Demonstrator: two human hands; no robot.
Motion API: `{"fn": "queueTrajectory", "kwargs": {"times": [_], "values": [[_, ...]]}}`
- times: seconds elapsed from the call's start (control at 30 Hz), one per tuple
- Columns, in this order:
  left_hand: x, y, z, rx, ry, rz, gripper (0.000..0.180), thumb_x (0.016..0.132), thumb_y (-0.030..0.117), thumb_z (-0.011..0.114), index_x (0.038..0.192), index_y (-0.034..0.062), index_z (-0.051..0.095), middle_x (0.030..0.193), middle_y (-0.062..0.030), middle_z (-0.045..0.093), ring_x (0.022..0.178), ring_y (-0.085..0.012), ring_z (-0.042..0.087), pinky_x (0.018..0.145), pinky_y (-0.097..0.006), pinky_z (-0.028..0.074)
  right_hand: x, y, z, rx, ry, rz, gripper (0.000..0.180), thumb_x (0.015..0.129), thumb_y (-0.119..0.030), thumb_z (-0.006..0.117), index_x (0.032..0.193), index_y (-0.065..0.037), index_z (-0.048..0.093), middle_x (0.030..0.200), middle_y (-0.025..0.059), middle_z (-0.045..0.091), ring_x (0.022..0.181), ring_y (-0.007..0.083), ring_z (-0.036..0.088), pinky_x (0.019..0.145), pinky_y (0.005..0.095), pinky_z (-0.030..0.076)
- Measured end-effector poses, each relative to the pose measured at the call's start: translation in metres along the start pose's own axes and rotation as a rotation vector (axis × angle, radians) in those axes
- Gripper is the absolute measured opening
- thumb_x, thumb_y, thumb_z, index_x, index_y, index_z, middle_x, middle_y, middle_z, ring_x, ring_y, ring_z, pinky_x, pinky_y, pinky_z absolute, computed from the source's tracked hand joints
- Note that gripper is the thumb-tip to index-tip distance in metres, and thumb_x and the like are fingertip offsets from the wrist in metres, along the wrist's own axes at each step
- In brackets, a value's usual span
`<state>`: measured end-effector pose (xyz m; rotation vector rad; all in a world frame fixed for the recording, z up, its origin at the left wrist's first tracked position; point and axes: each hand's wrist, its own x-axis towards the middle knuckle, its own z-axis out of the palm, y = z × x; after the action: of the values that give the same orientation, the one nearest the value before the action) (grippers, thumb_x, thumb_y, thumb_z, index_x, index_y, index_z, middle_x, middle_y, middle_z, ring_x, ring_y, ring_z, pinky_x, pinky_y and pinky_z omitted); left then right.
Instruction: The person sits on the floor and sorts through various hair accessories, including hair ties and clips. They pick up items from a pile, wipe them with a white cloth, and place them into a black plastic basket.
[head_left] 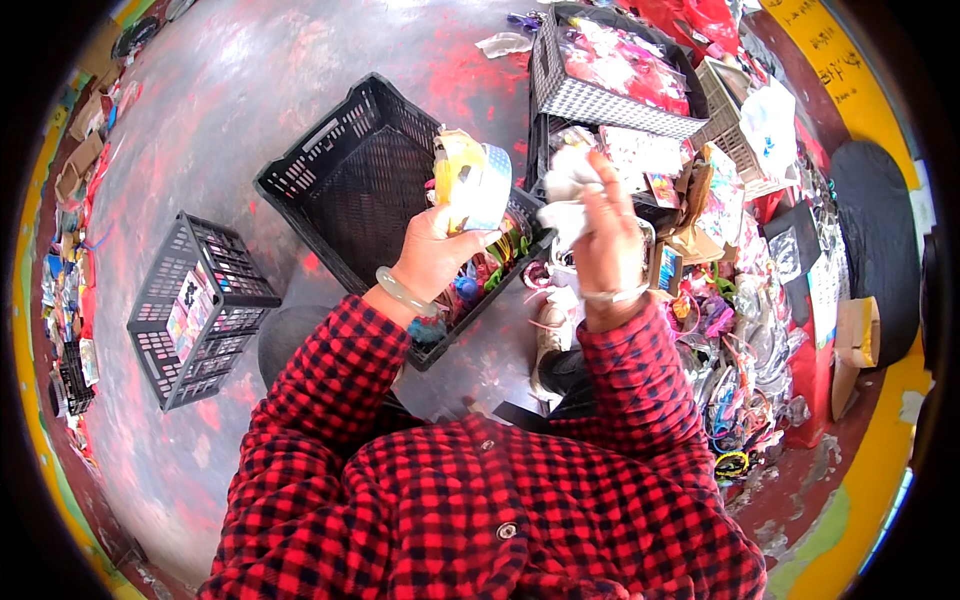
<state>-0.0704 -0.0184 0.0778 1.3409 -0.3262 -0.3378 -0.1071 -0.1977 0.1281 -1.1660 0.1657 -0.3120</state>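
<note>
— What's underfoot?

— Grey concrete floor (250, 110), smeared with red paint, a yellow band along its edge. A large black crate (370, 175) sits tilted in front of me; a smaller black crate (200, 305) with flat packets stands well apart, to my left. To my right, a heap of coloured bands and packets (735, 350), and a grey basket (600, 75) stacked on another crate.

— What are you holding?

— A yellow round piece with a pale blue, shiny band (472, 180), raised over the large crate's near corner.

— Hands?

— My left hand (435, 255) grips it from below, fingers curled around it. My right hand (605, 230) is just beside, closed on crumpled white wrapping (568, 195).
</note>
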Motion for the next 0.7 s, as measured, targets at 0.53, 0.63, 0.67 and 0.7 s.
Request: {"fn": "queueTrajectory", "kwargs": {"times": [0.53,0.63,0.67,0.7], "values": [[-0.023,0.011,0.013,0.432,-0.468,0.323,0.021,0.075,0.007,0.065,0.094,0.0013,0.060,0.084,-0.0102,0.062,0.078,-0.0244,0.060,0.072,-0.033,0.046,-0.005,0.014,0.005,-0.382,-0.142,-0.072,0.041,0.096,-0.031,0.040,0.111,0.004,0.056,0.102,0.0143,0.063,0.092,0.0217,0.059,0.080,0.0261,0.045],[-0.018,0.012,0.013,0.501,-0.464,0.414,0.023,0.074,0.008,0.064,0.095,0.0014,0.060,0.084,-0.0135,0.061,0.082,-0.0316,0.057,0.075,-0.037,0.045,-0.005,0.019,0.004,-0.496,-0.105,-0.328,0.038,0.094,-0.024,0.041,0.115,0.005,0.054,0.113,0.0159,0.058,0.111,0.0284,0.051,0.095,0.0339,0.037],[-0.020,0.012,0.011,0.465,-0.476,0.267,0.022,0.074,0.006,0.064,0.095,0.0015,0.060,0.087,-0.0127,0.062,0.082,-0.0259,0.060,0.074,-0.033,0.046,-0.009,0.017,0.006,-0.701,-0.136,-0.524,0.035,0.091,-0.021,0.044,0.115,0.003,0.054,0.115,0.0164,0.056,0.115,0.0304,0.048,0.098,0.0372,0.034],[-0.020,0.009,0.008,0.375,-0.417,0.247,0.021,0.075,0.005,0.064,0.095,0.0017,0.060,0.088,-0.0123,0.062,0.083,-0.0239,0.061,0.074,-0.032,0.046,-0.014,0.011,0.011,-0.903,-0.172,-0.726,0.034,0.088,-0.019,0.048,0.116,0.001,0.054,0.118,0.0169,0.055,0.118,0.0325,0.045,0.101,0.0405,0.031]]}}
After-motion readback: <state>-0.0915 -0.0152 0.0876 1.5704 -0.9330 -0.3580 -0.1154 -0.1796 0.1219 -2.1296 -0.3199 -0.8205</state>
